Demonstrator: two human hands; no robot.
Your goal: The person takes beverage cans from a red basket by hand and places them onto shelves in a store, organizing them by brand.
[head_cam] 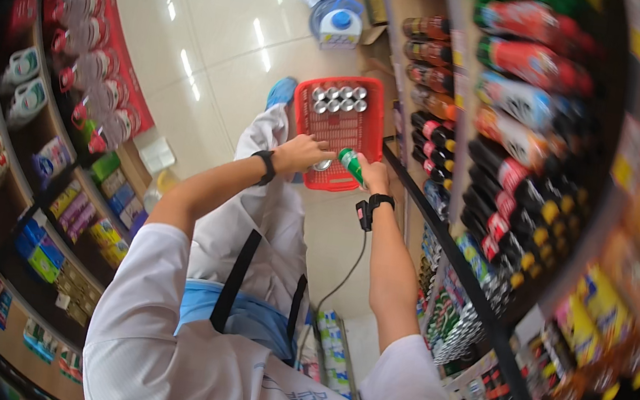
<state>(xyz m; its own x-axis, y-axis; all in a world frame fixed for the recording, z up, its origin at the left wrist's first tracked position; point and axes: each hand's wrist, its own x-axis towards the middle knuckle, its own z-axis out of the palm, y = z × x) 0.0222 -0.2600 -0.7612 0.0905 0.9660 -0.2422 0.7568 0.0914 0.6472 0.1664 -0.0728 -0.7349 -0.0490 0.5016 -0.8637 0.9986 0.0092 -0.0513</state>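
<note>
My right hand (375,174) is closed around a green drink can (353,166), held tilted over the near right part of a red plastic shopping basket (384,111). My left hand (302,154) is above the basket's near left part, fingers pointing towards the green can; whether they touch it cannot be told. Just under my left fingers, a can with a silver top (322,165) shows partly in the basket. At the basket's far end, several upright cans (333,104) with silver tops stand in two rows.
Shelves of soft drink bottles (495,194) rise close on the right. Large water jugs (341,25) with blue caps stand on the tiled floor beyond the basket. Shelves with packaged goods (113,189) curve along the left. A cable (355,260) hangs from my right wrist device.
</note>
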